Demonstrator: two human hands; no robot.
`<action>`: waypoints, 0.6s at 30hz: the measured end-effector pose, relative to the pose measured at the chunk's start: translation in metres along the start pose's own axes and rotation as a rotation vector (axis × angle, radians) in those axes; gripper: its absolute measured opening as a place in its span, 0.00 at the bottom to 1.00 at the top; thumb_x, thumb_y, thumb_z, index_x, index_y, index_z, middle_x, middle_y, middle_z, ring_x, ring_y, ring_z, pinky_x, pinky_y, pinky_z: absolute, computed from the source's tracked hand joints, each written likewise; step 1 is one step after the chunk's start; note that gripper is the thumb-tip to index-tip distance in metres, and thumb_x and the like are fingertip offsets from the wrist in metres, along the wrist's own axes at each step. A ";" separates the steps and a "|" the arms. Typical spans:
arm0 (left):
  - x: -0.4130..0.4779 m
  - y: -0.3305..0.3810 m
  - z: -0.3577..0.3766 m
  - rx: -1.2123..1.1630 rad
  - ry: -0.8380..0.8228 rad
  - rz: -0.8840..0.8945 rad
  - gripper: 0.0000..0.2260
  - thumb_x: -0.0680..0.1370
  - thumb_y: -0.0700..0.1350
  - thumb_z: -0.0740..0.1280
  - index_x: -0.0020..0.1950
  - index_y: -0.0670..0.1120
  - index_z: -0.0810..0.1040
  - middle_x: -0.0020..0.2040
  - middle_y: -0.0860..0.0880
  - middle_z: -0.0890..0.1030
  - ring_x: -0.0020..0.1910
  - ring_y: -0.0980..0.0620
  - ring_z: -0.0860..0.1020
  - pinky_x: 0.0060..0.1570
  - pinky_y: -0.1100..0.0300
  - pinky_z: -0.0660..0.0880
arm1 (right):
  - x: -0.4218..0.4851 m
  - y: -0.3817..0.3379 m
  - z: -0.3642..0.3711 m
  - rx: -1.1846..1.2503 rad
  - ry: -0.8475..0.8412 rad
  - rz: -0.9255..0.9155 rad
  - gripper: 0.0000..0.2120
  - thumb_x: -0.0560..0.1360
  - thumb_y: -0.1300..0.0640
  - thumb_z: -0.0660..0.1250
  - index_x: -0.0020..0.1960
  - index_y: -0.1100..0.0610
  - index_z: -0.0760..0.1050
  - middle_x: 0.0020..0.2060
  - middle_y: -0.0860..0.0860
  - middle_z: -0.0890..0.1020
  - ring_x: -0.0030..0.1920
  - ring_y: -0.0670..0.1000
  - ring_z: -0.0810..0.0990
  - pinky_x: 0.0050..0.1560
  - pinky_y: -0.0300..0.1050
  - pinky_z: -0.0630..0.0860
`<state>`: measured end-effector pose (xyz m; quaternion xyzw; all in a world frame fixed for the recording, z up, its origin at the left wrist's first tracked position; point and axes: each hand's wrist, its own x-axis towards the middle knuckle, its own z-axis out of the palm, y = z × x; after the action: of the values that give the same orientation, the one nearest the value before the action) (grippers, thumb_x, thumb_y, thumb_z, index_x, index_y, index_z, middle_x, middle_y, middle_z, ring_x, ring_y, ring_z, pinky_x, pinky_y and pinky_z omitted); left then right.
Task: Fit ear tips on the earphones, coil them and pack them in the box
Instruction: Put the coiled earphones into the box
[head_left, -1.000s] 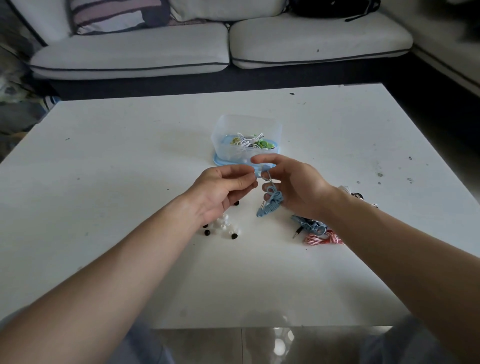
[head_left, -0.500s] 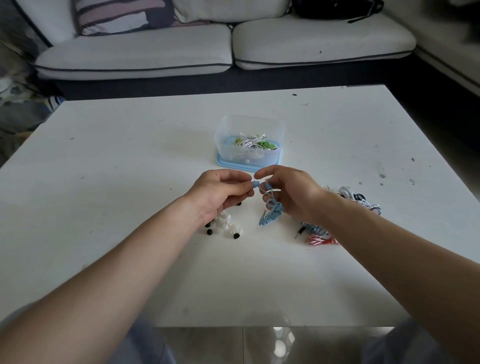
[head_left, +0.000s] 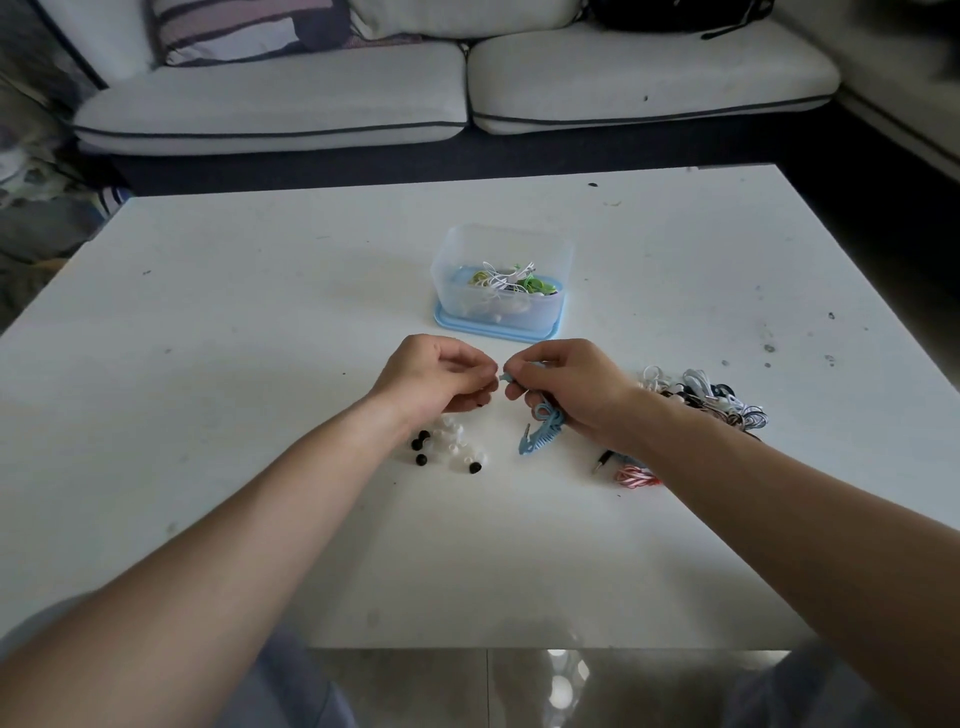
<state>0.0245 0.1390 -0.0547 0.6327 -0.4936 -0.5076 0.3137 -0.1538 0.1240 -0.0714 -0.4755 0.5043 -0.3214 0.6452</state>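
An ear tip, too small to confirm, is apparently pinched in the left hand (head_left: 439, 379) against the blue earphones (head_left: 540, 431) held by the right hand (head_left: 566, 387). Seating it squarely is judged the next requirement, then coiling for the box (head_left: 501, 286).

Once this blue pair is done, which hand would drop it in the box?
Probably the right hand: it already holds the blue coiled earphones, and the box sits just beyond it. The left hand only pinches at the earbud tip.

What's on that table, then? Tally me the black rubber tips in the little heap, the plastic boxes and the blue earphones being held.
Black ear tips in the heap: 4 (a dark speck under the left hand may be another)
Plastic box: 1
Blue earphones in the right hand: 1
Total: 6
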 end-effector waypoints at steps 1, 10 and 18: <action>0.002 -0.003 -0.003 0.214 0.029 0.059 0.02 0.75 0.40 0.73 0.47 0.46 0.84 0.40 0.49 0.86 0.36 0.57 0.82 0.38 0.68 0.76 | 0.001 0.001 -0.001 -0.008 0.018 -0.003 0.05 0.78 0.62 0.70 0.44 0.62 0.81 0.35 0.56 0.83 0.29 0.47 0.73 0.32 0.37 0.73; 0.006 -0.021 -0.004 0.966 -0.019 0.092 0.10 0.71 0.37 0.69 0.44 0.52 0.82 0.38 0.56 0.80 0.40 0.54 0.80 0.45 0.56 0.79 | 0.001 0.004 -0.001 0.013 0.022 0.062 0.05 0.77 0.62 0.70 0.46 0.64 0.81 0.38 0.58 0.84 0.27 0.45 0.75 0.32 0.35 0.75; 0.008 -0.018 -0.003 0.930 -0.018 0.113 0.04 0.74 0.42 0.71 0.43 0.52 0.83 0.43 0.53 0.82 0.42 0.52 0.81 0.45 0.57 0.79 | -0.001 0.004 -0.003 0.064 -0.003 0.063 0.04 0.77 0.66 0.69 0.48 0.69 0.80 0.39 0.61 0.84 0.28 0.47 0.74 0.32 0.38 0.76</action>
<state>0.0322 0.1371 -0.0723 0.6737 -0.7052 -0.2200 0.0196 -0.1567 0.1255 -0.0749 -0.4389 0.5076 -0.3161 0.6706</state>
